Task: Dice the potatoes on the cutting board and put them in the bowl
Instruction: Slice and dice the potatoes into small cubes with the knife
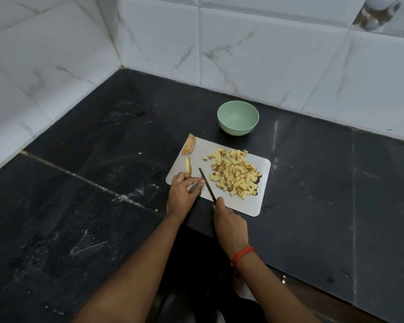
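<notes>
The dicing looks nearly finished, but no potato has gone into the bowl yet. At the left edge of the cutting board [238, 203] 2 uncut pieces remain: a skin-side slab [189, 148] at the far corner and a thin slice [187, 166] nearer the person. Just below them the left hand [182, 190] curls its fingers over a small potato strip [201, 182] and pins it to the board. The knife [207, 184] has its dark blade right beside that strip, and the right hand [226, 215] is wrapped around the handle. To the right, a loose heap of diced potato [236, 173] covers most of the board's right half, some cubes lying at its near right edge. Beyond the board, close to its far edge but apart from it, stands the green bowl [238, 117]. It holds no cubes, only a few small specks on its inner wall. By my reading, what is left is the strip, perhaps the 2 pieces, then moving the whole heap.
</notes>
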